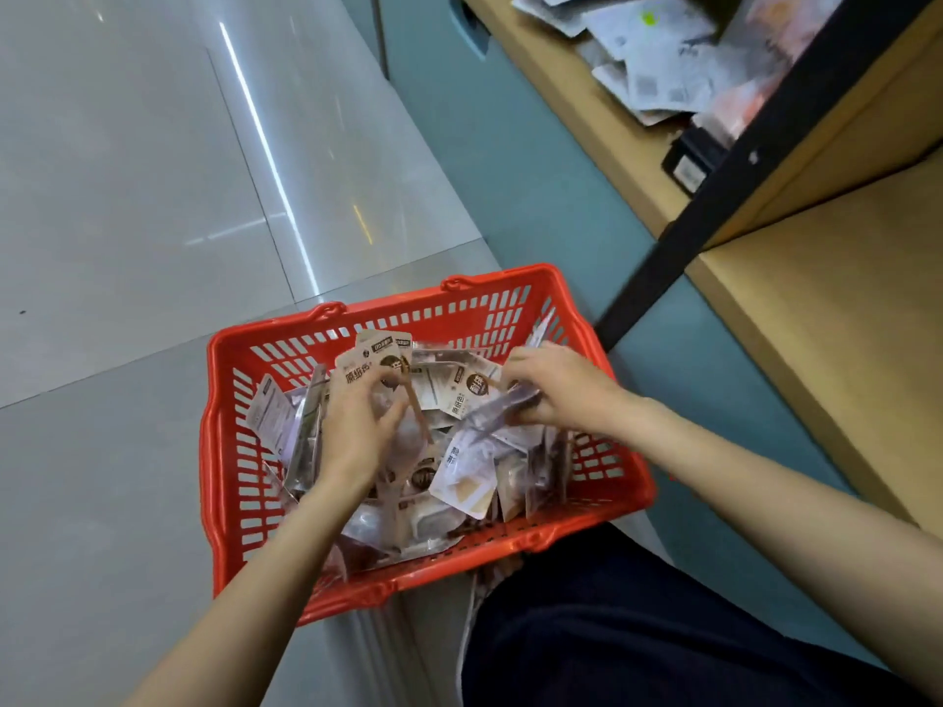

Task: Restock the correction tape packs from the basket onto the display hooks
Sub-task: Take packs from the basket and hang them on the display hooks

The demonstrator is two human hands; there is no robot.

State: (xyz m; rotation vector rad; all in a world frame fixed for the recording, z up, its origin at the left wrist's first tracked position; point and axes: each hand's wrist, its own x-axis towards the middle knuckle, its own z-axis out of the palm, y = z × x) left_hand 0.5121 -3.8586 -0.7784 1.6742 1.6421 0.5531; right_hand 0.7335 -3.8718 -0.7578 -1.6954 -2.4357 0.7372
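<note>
your red basket sits on the grey tiled floor, just in front of your dark trouser leg, and it is heaped with correction tape packs lying flat, tilted and on edge in a loose jumble. your left hand is down among them on the left side of the heap; its fingers are curled round a small fan of upright packs, the cards standing above the pile with their printed faces toward you. your right hand is over the right side of the basket, near the far wall, with its fingers bent in and pinching a clear-fronted pack that is partly blurred. to your right a wooden shelf with a black upright stands on the floor; on its upper level lies another loose heap of packets, too blurred to read.
</note>
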